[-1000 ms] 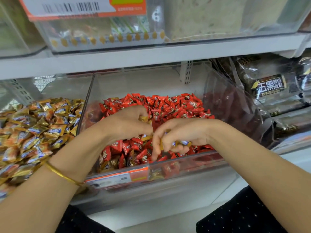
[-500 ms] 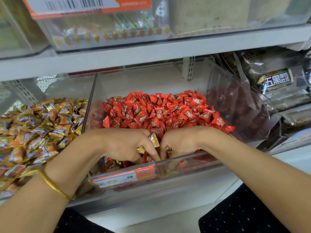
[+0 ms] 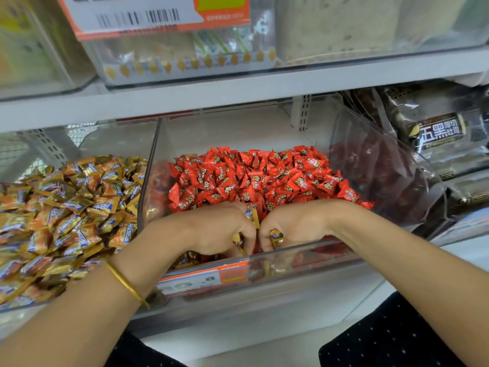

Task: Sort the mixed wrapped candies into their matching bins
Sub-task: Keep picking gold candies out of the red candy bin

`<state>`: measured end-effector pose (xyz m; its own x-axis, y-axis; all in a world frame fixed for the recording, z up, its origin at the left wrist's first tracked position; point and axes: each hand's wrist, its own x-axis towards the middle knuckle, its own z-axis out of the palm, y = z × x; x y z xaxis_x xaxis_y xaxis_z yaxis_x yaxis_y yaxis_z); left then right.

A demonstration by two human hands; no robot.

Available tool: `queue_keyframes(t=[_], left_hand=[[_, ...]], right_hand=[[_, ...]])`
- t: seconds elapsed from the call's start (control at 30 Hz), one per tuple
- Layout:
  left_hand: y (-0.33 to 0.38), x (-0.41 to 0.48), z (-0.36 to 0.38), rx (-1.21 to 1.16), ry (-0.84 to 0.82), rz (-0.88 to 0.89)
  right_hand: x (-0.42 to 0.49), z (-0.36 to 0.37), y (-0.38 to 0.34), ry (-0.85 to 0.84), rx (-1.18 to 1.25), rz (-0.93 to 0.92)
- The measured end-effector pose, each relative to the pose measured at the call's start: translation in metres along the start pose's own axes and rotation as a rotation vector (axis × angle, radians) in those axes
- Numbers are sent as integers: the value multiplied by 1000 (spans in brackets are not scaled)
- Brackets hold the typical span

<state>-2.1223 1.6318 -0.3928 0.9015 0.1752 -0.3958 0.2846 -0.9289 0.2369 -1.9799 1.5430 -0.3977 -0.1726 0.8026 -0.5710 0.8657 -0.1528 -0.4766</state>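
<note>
A clear middle bin (image 3: 304, 254) holds a heap of red wrapped candies (image 3: 254, 178). To its left, another clear bin (image 3: 148, 165) is piled with gold wrapped candies (image 3: 66, 207). Both hands dig at the front of the red bin, knuckles up, nearly touching. My left hand (image 3: 219, 229) grips gold candies (image 3: 254, 218), their wrapper ends poking out between the fingers. My right hand (image 3: 293, 225) pinches another gold candy (image 3: 276, 237). A few more gold candies lie under the hands at the bin's front wall.
A grey shelf board (image 3: 238, 94) runs just above the bins, with clear boxes and a barcode label (image 3: 158, 14) on it. Dark packaged goods (image 3: 439, 131) fill the compartment to the right. An orange price tag (image 3: 203, 278) sits on the red bin's front.
Both hands have dropped lower and forward to the bin's front wall, fingers curled down into the candies, uncovering the red heap behind them. The gold candies stay in both hands.
</note>
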Motion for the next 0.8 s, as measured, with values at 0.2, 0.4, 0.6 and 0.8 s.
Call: queue_keyframes(t=[0.2,0.4,0.6,0.8], left_hand=[[-2,7,-5,-105,219,-89],[-3,6,-9,-404,375,-98],[1,2,-12,-716,533,-196],[-2,3,-12,-751,634,-263]], right_hand=[[-14,-6,20,398,412,55],[-20,-6,25,467,722,143],[-14,0,12,314,665,25],[7,8,-6,210,259,-54]])
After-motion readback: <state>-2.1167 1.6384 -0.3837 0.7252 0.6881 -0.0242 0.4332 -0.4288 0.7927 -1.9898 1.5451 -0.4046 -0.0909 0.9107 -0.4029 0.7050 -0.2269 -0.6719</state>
